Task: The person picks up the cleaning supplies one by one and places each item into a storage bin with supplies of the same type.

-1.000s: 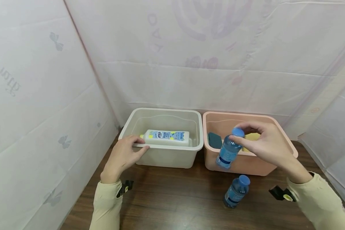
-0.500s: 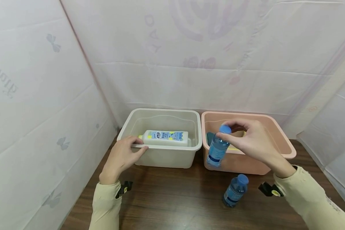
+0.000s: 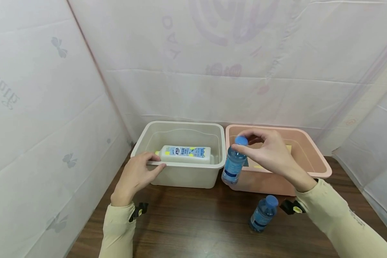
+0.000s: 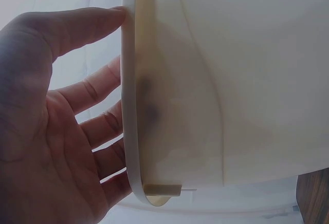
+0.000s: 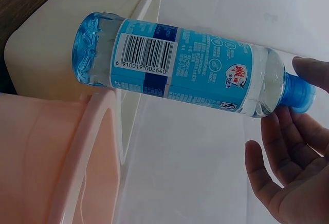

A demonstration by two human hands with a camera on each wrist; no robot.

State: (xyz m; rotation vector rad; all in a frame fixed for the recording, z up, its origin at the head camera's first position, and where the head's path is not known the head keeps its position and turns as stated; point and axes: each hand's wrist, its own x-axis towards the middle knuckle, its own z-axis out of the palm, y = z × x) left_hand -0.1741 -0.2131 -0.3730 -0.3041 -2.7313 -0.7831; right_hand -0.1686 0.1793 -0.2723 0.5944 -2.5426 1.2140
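My left hand (image 3: 137, 177) grips the front rim of the off-white plastic bin (image 3: 184, 177). In the left wrist view the thumb meets the rim and the fingers go behind the wall. A white bottle (image 3: 185, 154) with a blue and yellow label lies inside that bin. My right hand (image 3: 272, 152) pinches the blue cap of a clear plastic bottle (image 3: 233, 166) with a blue label. It hangs tilted in front of the gap between the two bins. A similar bottle with a blue cap (image 3: 261, 216) stands on the table below the pink bin (image 3: 271, 184).
Both bins stand side by side on the dark wooden table (image 3: 187, 222), close to the pale sheet (image 3: 180, 89) behind them. Inside the pink bin, my right hand partly hides a yellow item (image 3: 288, 148) and a dark green one (image 3: 246, 163).
My right hand has carried the clear bottle leftwards, from the front of the pink bin towards the off-white bin. My left hand has stayed on the rim.
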